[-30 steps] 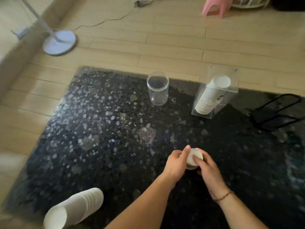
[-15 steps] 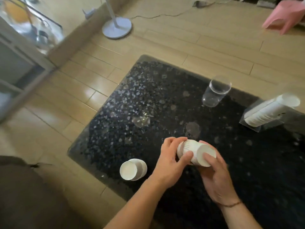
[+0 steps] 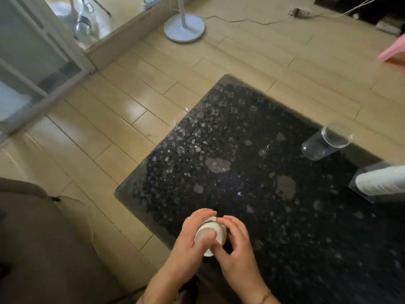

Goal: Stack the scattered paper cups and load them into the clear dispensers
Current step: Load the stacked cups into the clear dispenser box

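Progress stands at an intermediate stage, judged from the layout of the scene. At the near left corner of the table (image 3: 219, 128), the left hand (image 3: 192, 235) and the right hand (image 3: 236, 244) together hold a short stack of white paper cups (image 3: 210, 234) just above the dark speckled top. The fingers of the left hand curl round the left side of the stack, with the thumb lying across the open mouth of the nearest cup. The fingers of the right hand curl over the top and right side. The cups appear nested, so this is probably the stacking step; how many cups the stack holds cannot be told.

Further right, near the far edge of the table, the round clear dispenser (image 3: 324, 142) stands with nothing visible inside it. It is well apart from the hands. At the right border of the view, the square clear dispenser (image 3: 361, 189) already contains a column of white cups (image 3: 381, 179), partly cut off by the frame.

One dispenser is therefore loaded. The held stack remains to be carried across, probably to the round one. No loose cups show elsewhere on the table.
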